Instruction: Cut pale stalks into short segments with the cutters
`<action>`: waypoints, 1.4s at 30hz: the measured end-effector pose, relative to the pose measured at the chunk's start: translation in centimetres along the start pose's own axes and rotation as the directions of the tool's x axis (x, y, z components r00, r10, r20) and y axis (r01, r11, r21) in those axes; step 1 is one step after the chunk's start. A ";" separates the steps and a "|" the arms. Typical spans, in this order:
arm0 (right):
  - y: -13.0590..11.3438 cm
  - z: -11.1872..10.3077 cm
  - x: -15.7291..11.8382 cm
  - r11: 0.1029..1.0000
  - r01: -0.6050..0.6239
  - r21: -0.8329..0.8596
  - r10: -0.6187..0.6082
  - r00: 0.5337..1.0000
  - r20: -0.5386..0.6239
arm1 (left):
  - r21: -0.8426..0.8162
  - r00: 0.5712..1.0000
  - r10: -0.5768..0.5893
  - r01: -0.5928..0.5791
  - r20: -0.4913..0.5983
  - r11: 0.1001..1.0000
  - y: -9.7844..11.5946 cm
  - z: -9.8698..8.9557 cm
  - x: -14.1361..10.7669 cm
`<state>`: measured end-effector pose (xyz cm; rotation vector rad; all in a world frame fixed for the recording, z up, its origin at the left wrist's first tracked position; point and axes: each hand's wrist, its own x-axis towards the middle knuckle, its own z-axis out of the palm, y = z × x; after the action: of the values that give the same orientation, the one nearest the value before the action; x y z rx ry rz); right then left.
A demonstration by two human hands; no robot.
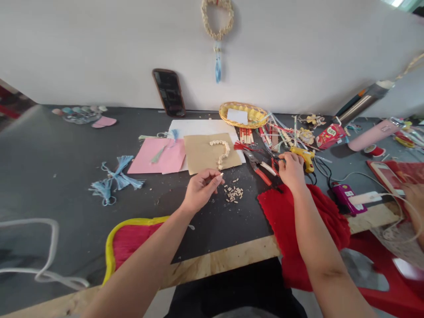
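My left hand point(203, 189) pinches a small pale bead-like piece point(221, 175) between thumb and fingertips, just below a curved string of cream pieces point(225, 152) on brown paper point(198, 152). Several loose small pieces point(233, 194) lie on the table right of that hand. My right hand point(291, 168) is at the tools, its fingers bent, beside a yellow glue gun point(304, 158) and near red-handled pliers point(261, 173). What its fingertips hold, if anything, is too small to make out. A white stick point(268, 168) lies left of it.
Pink paper point(149, 157) and blue tassels point(121, 174) lie left. At the back are a phone point(169, 93) and a wicker basket point(243, 106). Red cloth point(276, 212) lies beneath my right forearm. Cables, a purple socket block point(347, 198) and another person's hand point(414, 198) are right.
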<state>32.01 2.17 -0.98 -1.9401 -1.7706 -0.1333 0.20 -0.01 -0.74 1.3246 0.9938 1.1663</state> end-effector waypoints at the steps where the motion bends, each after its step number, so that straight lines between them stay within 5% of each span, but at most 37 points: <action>1: 0.2 0.2 0.0 0.999 -0.018 -0.034 0.019 0.999 0.036 | -0.010 1.000 -0.011 0.011 0.017 1.000 0.0 0.1 0.0; 9: -0.1 -0.9 1.9 0.977 -0.110 -0.184 0.161 0.942 0.294 | -0.138 0.993 -0.095 0.103 0.065 0.985 0.1 0.2 0.3; 11: -1.0 -1.9 2.2 0.980 -0.108 -0.169 0.153 0.947 0.281 | -0.167 0.992 -0.116 0.123 0.049 0.978 0.2 0.2 0.3; 14: -3.4 -2.8 1.5 0.997 -0.057 0.051 0.052 0.993 0.102 | -0.203 0.989 -0.146 0.150 0.038 0.968 0.3 0.3 0.3; 17: -6.6 -2.6 -0.5 0.937 0.075 0.341 -0.101 0.993 0.058 | -0.228 0.986 -0.163 0.164 0.027 0.960 0.3 0.3 0.2; 20: -9.0 -1.7 -2.7 0.851 0.314 0.421 -0.383 0.919 0.088 | -0.253 0.984 -0.180 0.176 0.006 0.951 0.4 0.3 0.2; 23: -10.1 -1.0 -3.8 0.785 0.445 0.431 -0.540 0.833 0.123 | -0.271 0.982 -0.189 0.185 0.012 0.945 0.5 0.4 0.3; 28: -10.2 -0.7 -4.1 0.784 0.467 0.408 -0.592 0.761 0.267 | -0.215 0.984 -0.169 0.178 0.057 0.960 0.3 0.5 0.2; 42: -10.2 -0.5 -4.6 0.779 0.449 0.438 -0.599 0.738 0.309 | -0.027 0.982 -0.138 0.142 0.127 0.989 1.0 0.7 -0.1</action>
<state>21.71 -1.99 0.64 -1.2225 -2.4260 0.4247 0.79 -0.35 0.27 1.2621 0.9548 0.9792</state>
